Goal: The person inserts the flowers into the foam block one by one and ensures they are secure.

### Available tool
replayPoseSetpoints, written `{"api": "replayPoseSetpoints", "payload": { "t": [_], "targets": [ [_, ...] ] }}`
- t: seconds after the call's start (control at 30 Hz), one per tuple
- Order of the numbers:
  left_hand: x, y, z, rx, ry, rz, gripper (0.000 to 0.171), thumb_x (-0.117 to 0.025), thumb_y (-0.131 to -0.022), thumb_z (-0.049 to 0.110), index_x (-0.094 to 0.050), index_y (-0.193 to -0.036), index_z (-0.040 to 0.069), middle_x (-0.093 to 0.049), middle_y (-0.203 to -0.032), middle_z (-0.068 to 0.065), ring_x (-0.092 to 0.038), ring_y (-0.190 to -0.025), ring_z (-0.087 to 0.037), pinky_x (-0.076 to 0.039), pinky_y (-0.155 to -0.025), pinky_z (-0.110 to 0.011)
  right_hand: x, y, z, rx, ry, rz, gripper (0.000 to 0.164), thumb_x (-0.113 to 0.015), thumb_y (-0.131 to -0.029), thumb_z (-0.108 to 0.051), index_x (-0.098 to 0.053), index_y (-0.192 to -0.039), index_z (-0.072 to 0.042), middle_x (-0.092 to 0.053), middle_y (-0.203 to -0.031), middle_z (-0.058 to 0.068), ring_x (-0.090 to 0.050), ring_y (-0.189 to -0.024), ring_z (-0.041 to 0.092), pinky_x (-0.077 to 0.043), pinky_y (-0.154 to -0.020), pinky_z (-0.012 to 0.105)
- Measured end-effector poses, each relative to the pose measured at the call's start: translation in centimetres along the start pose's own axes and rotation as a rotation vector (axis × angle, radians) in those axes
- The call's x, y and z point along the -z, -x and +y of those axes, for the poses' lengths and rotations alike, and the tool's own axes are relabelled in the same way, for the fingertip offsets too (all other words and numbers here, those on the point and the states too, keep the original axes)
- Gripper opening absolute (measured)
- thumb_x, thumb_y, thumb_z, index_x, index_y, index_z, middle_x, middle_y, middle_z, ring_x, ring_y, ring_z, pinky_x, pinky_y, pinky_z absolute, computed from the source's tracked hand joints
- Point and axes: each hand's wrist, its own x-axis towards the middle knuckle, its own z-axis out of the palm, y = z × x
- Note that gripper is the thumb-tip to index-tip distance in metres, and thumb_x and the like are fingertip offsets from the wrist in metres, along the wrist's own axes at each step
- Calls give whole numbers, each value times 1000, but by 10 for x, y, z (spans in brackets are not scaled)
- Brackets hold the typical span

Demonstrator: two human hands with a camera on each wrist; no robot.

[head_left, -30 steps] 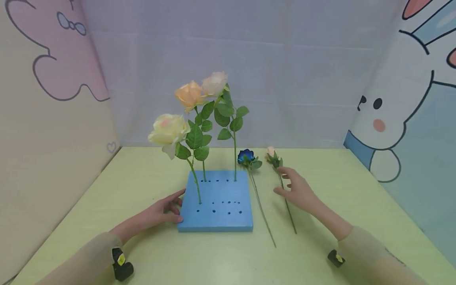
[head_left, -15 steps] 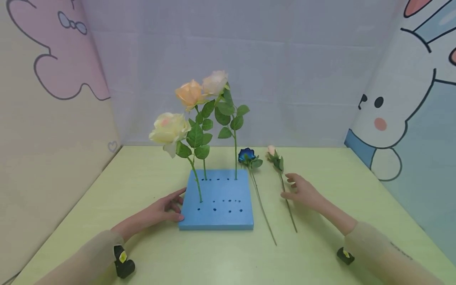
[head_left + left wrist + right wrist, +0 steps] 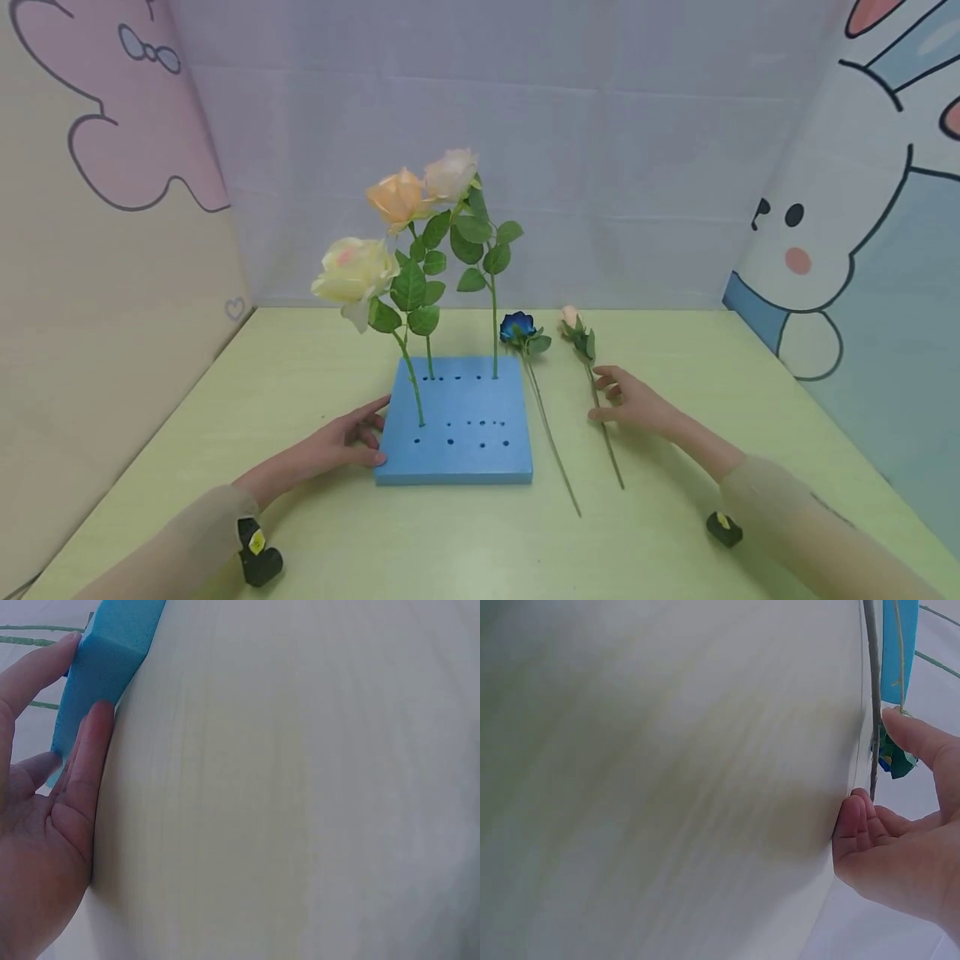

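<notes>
My left hand (image 3: pixel 348 442) rests against the left side of a blue foam board (image 3: pixel 480 477) dotted with small holes; in the left wrist view the fingers lie along the board's edge. Three roses stand upright in it: yellow (image 3: pixel 356 273), peach (image 3: pixel 397 198) and pale pink (image 3: pixel 452 175). On the table to the right lies a rose with a small pink bud (image 3: pixel 579 335). My right hand (image 3: pixel 637 405) is at its stem, thumb and fingers apart around it. In the right wrist view that stem (image 3: pixel 874 682) passes between thumb and fingertips.
A blue rose (image 3: pixel 517 327) lies on the pale yellow table (image 3: pixel 300 358) between the board and the pink rosebud. A light curtain (image 3: pixel 600 167) hangs behind the table. Cartoon-printed walls stand at both sides, with a rabbit (image 3: pixel 825 242) on the right.
My right hand has drawn back along the rosebud's stem, from just below the bud to nearer the stem's middle. My left hand and the board stay in place.
</notes>
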Motion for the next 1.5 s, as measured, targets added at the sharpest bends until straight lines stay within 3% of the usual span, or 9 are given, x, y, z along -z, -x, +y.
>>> {"api": "replayPoseSetpoints", "payload": {
  "t": [0.17,0.47,0.8,0.93,1.17,1.5],
  "targets": [
    [1,0,0,-2,12,-6,91,-74,-88,23,-19,-158,8,-46,-134,-19,-55,-104,-20,-47,-84,-22,-3,-6,-2,-69,-43,-3,83,-76,-86,-19,-28,-148,10,-52,-132,29,-53,-119,42,-43,-101,54],
    [0,1,-2,-5,6,-8,91,-74,-88,24,-18,-158,7,-46,-133,-20,-54,-104,-20,-46,-86,-21,-2,-14,-4,-109,-80,-19,82,-76,-85,-15,-29,-147,12,-54,-129,30,-57,-115,38,-47,-98,47],
    [-1,3,-2,38,1,6,91,-74,-88,27,-20,-158,12,-46,-134,-18,-53,-108,-23,-47,-87,-24,-2,-13,-6,-74,-133,-69,76,-74,-85,-6,-31,-144,17,-53,-127,34,-63,-105,32,-53,-75,26],
    [-2,3,-1,29,-20,7,91,-74,-88,28,-20,-158,10,-47,-134,-19,-54,-107,-21,-47,-87,-25,-3,-13,-8,-66,-140,-66,72,-73,-85,-5,-35,-143,16,-57,-123,34,-66,-103,32,-54,-73,26],
    [-3,3,4,28,-6,12,90,-74,-88,27,-21,-158,10,-48,-134,-18,-54,-106,-19,-46,-88,-26,-5,-16,-11,-96,-137,-87,59,-69,-89,-9,-46,-140,9,-71,-98,19,-66,-76,12,-54,-68,26],
    [-2,2,2,7,0,9,90,-74,-88,24,-20,-158,9,-47,-134,-18,-53,-106,-22,-47,-85,-23,-7,-16,-10,-99,-251,-168,57,-61,-95,-9,-40,-145,7,-67,-98,17,-66,-72,15,-58,-66,31]
  ]
}}
